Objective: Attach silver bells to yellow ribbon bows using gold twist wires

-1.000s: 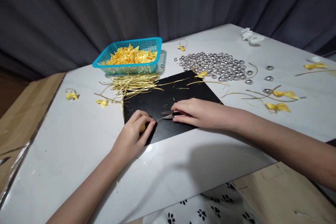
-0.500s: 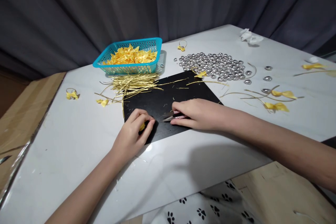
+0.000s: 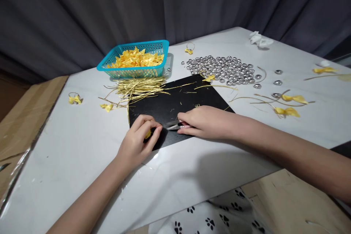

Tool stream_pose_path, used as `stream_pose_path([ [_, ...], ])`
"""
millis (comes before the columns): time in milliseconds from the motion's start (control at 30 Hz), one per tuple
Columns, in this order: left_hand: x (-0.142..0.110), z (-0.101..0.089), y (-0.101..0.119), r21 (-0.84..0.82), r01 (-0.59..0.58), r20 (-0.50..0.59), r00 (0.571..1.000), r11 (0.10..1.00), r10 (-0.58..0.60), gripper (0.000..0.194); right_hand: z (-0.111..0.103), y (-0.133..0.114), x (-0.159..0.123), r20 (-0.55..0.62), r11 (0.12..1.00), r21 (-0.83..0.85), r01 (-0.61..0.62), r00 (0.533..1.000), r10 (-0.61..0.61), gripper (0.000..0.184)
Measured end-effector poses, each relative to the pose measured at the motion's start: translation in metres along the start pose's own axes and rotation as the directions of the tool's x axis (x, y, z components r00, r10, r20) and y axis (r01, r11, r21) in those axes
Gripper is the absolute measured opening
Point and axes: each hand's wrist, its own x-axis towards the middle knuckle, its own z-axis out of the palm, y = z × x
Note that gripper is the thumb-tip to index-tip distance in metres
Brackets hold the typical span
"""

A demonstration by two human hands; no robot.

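Note:
My left hand [image 3: 138,139] rests on the near left corner of a black mat [image 3: 178,104], fingers pinched round a small yellow bow [image 3: 148,134]. My right hand [image 3: 204,121] lies on the mat just to the right, closed on small metal snips [image 3: 172,125] whose blades point left toward the bow, tips almost at my left fingers. A bundle of gold wire ties [image 3: 137,88] lies at the mat's far left edge. Behind it stands a teal basket [image 3: 131,71] filled with yellow bows.
A heap of silver beads [image 3: 223,68] lies beyond the mat on the white table [image 3: 82,142]. Loose yellow bows with wire [image 3: 290,104] are scattered at right, two small ones [image 3: 74,98] at left. Cardboard [image 3: 24,117] borders the left edge; crumpled tissue [image 3: 259,38] sits far back.
My right hand slid the snips left and nearer, bringing the blades close to the bow in my left hand. The left hand has barely moved.

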Motion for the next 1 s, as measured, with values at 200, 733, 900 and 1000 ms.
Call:
stream_pose_path([
  [200, -0.001, 0.0, 0.0, 0.002, -0.011, 0.013, 1.0, 1.0, 0.011, 0.008, -0.001, 0.001, 0.002, 0.007, 1.0, -0.017, 0.006, 1.0, -0.006, 0.028],
  [733, -0.001, 0.0, 0.0, -0.01, -0.04, -0.029, 0.999, 0.999, 0.04, 0.009, 0.0, 0.004, 0.002, 0.011, 0.996, 0.092, 0.003, 1.0, -0.004, 0.027],
  [900, -0.002, -0.003, 0.0, 0.004, -0.024, -0.036, 0.999, 1.0, 0.024, 0.009, 0.001, 0.006, 0.002, 0.005, 0.99, 0.142, -0.004, 1.0, 0.003, 0.026],
  [1000, -0.001, -0.008, -0.007, 0.078, 0.044, -0.007, 0.999, 0.996, -0.043, 0.008, -0.003, 0.015, 0.001, -0.042, 0.984, 0.18, 0.014, 0.999, -0.007, 0.028],
])
